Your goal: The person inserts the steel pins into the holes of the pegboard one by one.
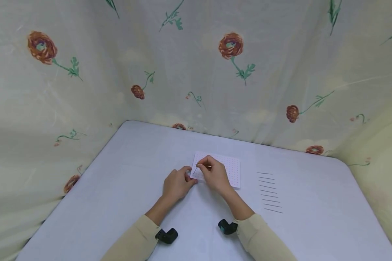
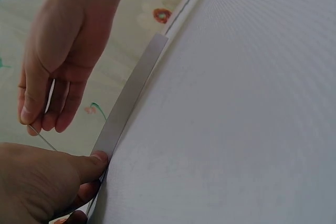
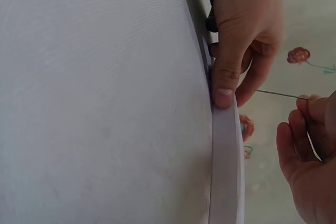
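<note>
A white rectangular board [image 1: 233, 168] with a grid of small dots or holes lies on the table, seen nearly edge-on in both wrist views. At its left near corner my left hand [image 1: 178, 184] grips it, the thumb [image 3: 224, 95] against the near side face and the fingers round the left edge. Over the board's left part, my right hand [image 1: 215, 177] pinches a thin dark rod [image 3: 278, 94] between thumb and index finger. The rod slants down to the left, toward the board. Whether its lower tip touches the board I cannot tell.
To the right of the board, several thin dark rods [image 1: 269, 191] lie side by side in a column. The white table [image 1: 143, 156] has its far edge against a floral curtain [image 1: 183, 54]. Small black wrist cameras [image 1: 227, 227] are strapped at both sleeves.
</note>
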The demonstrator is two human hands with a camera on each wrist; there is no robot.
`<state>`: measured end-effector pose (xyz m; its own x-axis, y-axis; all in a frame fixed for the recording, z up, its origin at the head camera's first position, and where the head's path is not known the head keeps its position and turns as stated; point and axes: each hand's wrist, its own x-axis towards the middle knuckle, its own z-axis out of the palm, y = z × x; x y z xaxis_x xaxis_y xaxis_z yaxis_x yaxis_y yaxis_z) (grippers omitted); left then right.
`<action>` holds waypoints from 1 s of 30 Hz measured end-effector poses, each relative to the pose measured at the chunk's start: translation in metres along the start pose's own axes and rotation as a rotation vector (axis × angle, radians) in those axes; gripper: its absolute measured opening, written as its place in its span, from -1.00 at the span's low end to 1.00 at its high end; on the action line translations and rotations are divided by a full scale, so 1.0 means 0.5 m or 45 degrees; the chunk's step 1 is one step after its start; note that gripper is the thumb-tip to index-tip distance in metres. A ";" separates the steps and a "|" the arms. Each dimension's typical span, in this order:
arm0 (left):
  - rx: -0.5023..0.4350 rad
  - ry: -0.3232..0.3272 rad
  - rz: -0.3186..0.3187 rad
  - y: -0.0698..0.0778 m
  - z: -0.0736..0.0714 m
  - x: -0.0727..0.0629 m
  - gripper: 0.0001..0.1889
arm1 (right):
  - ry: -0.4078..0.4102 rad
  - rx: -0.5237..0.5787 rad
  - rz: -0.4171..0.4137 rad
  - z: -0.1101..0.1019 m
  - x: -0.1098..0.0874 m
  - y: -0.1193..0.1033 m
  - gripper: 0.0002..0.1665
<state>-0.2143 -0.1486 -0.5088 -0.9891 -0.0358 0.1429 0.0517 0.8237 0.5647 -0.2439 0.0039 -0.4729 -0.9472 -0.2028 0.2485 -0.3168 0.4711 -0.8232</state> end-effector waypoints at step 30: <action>0.010 0.004 0.002 -0.001 0.000 0.000 -0.50 | -0.088 -0.116 -0.021 0.028 -0.004 0.000 -0.96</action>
<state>-0.2144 -0.1492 -0.5091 -0.9886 -0.0362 0.1465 0.0523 0.8282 0.5579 -0.2413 -0.0075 -0.4806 -0.9372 -0.2682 0.2230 -0.3382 0.5426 -0.7689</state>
